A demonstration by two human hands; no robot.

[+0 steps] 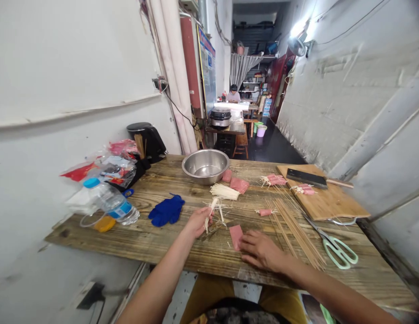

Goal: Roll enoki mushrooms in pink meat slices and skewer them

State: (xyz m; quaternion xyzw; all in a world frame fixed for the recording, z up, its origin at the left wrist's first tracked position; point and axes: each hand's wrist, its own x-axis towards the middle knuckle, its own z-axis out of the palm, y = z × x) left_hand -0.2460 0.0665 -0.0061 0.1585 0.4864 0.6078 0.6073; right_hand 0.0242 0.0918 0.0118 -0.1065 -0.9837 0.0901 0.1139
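Observation:
My left hand (198, 221) is closed round a small bundle of pale enoki mushroom strands (211, 211) just above the wooden table (162, 238). My right hand (261, 249) lies flat with fingers spread, its fingertips touching a pink slice of meat (235, 236) on the table. A larger bunch of enoki (225, 191) lies a little beyond the left hand. More meat slices (239, 184) sit near a steel bowl (205, 165). A finished meat roll (265, 211) lies beside a pile of bamboo skewers (297, 231).
A cutting board (326, 202) with a cleaver (306, 178) and meat rolls stands at the right; green-handled scissors (338, 249) lie near it. Blue gloves (167, 210), a water bottle (111, 202) and plastic bags sit at the left. A person sits far down the corridor.

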